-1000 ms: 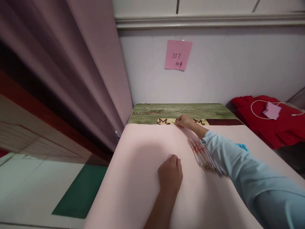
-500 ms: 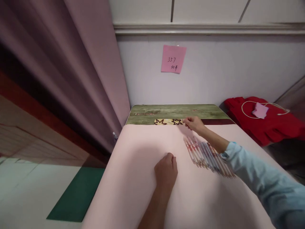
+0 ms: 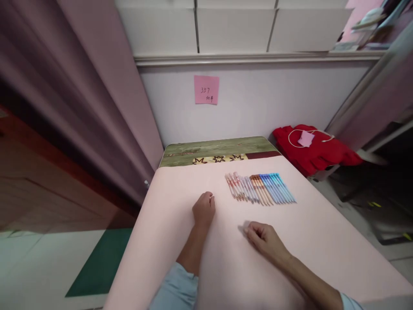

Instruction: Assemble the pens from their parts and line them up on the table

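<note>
A pale pink sheet (image 3: 180, 241) covers most of a small table. My left hand (image 3: 204, 209) rests on it as a loose fist, fingers curled, nothing visible in it. My right hand (image 3: 263, 237) lies on the sheet to the right and nearer me, fingers curled together, nothing visible in them. A neat row of several pens (image 3: 260, 188), pink ones on the left and blue ones on the right, lies side by side on the sheet beyond both hands, untouched.
The table's green patterned top (image 3: 213, 148) shows past the sheet's far edge, against a white wall with a pink sticky note (image 3: 206, 89). A mauve curtain (image 3: 97, 99) hangs at the left. A red cloth (image 3: 314, 148) with a white cable lies at the right.
My right hand has drawn back from the sheet's far edge to a spot near me, uncovering the whole row of pens. The view has tilted up and to the right.
</note>
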### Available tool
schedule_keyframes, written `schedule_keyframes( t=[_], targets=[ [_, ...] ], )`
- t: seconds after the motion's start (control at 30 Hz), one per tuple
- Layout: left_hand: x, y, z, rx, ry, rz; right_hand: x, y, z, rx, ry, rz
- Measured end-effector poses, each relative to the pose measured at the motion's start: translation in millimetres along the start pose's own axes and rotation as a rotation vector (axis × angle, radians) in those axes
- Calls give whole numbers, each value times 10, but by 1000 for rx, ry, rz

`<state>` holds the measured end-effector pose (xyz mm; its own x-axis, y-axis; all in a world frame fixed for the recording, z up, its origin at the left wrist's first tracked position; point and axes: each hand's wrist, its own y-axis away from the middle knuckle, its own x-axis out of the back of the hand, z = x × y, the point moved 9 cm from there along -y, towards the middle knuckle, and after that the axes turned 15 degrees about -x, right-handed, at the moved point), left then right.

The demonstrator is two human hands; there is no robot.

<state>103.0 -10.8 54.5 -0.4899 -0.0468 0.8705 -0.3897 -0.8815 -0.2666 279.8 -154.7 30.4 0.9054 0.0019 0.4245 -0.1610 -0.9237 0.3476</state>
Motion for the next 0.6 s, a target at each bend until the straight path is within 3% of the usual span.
schedule_keyframes(
  t=[0.1, 0.2, 0.4, 0.5, 0.6],
  targets=[
    [108, 326, 457, -114, -78, 3, 193, 493, 71, 91, 59, 65],
    [198, 862, 789, -204, -192, -28, 365, 854, 131, 177, 182, 129],
    [249, 1973, 921, -158, -302, -189, 421, 1263, 267, 324, 477, 246],
    [289, 2183, 977, -134, -333, -222, 497, 1432, 244, 380, 466, 326],
    [340, 2199, 1070, -136, -346, -223, 583, 1596, 105, 495, 443, 380]
  ],
)
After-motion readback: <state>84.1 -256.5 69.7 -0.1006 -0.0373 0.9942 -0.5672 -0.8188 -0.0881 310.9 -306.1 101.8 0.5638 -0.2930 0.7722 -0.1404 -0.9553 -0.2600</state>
